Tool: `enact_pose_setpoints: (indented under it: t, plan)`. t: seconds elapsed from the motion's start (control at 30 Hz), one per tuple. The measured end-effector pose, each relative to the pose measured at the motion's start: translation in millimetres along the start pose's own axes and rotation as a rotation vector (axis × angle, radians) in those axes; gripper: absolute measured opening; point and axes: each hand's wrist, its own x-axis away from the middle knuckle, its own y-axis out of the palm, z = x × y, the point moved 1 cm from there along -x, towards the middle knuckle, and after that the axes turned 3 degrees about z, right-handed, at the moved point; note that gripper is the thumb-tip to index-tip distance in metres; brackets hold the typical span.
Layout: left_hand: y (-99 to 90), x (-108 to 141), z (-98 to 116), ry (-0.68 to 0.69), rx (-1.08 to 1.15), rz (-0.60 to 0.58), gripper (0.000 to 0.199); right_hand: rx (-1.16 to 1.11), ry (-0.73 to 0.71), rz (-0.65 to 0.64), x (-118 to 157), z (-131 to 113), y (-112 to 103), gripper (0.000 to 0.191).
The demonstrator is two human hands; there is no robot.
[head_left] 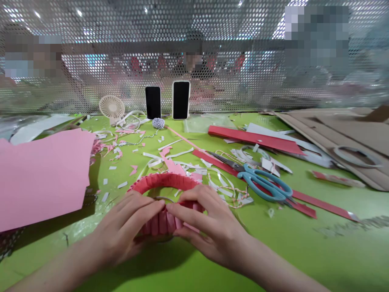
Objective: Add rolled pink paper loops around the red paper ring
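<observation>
A pleated ring of red and pink paper (165, 181) is held upright-sided just above the green table, near its front middle. Around its left side my left hand (126, 225) is closed, with the fingertips at the near rim. My right hand (212, 219) grips the right side of the same ring, thumb below and fingers on top. The fingertips of both hands almost meet at the near edge. Part of a thin hoop shows inside the ring. Beyond it lie pink paper scraps (174, 167) and white strips.
Blue-handled scissors (267, 184) lie at the right across red strips (325, 205). Pink sheets (45, 174) stick up at the left. Cardboard (343, 142) lies far right. Two phones (181, 100) and a small fan (112, 107) stand by the perforated screen (243, 81).
</observation>
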Motion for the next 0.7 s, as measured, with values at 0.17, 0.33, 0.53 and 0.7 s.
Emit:
enact_pose_setpoints:
  t: [0.17, 0.33, 0.53, 0.7]
  plan:
    - [1.0, -2.1, 0.2, 0.008, 0.002, -0.004, 0.023, 0.018, 0.016, 0.021, 0.3, -2.1, 1.7, 0.020]
    - [0.0, -4.0, -0.3, 0.006, -0.015, 0.014, 0.026, -0.029, 0.022, 0.004, -1.7, -0.1, 0.1, 0.029]
    - [-0.3, -2.6, -1.6, -0.018, 0.012, 0.032, 0.028, -0.078, 0.029, 0.027, -2.5, 2.7, -1.4, 0.022]
    - [0.1, 0.3, -2.3, -0.016, 0.010, -0.013, 0.026, -0.043, 0.049, 0.018, -1.0, 1.7, 0.6, 0.018]
